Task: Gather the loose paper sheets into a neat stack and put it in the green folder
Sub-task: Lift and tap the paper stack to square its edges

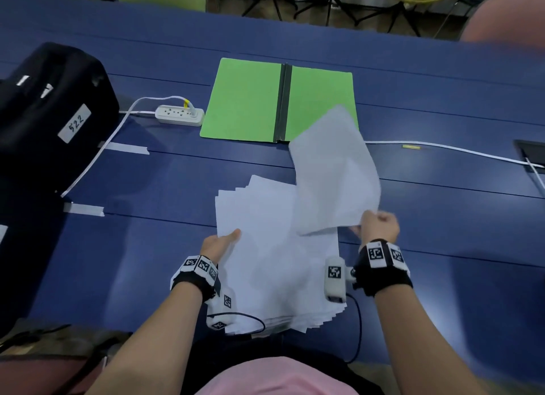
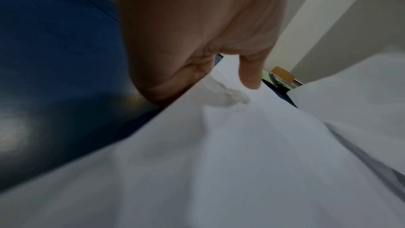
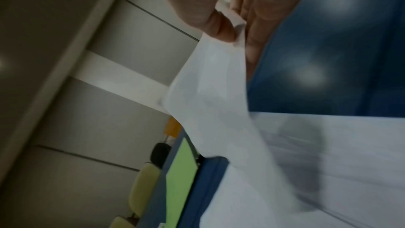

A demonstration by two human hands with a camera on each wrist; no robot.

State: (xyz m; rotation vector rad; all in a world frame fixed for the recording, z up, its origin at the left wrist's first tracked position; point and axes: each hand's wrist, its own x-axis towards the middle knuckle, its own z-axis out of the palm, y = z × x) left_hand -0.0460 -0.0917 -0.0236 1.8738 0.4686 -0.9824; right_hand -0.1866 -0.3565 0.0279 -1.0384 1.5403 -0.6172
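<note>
One green folder [image 1: 244, 99] lies open on the blue table [image 1: 442, 105], far from the person. Near them sits one fanned stack of paper sheets [image 1: 274, 265], too many to count. The left hand [image 1: 219, 244] holds the stack's left edge, thumb on top and fingers underneath. The right hand [image 1: 379, 225] pinches one single sheet [image 1: 333, 170] by its near corner, raised and tilted above the stack's right side. One white power strip [image 1: 180, 115] lies just left of the folder, and one black bag [image 1: 50, 105] stands at far left.
</note>
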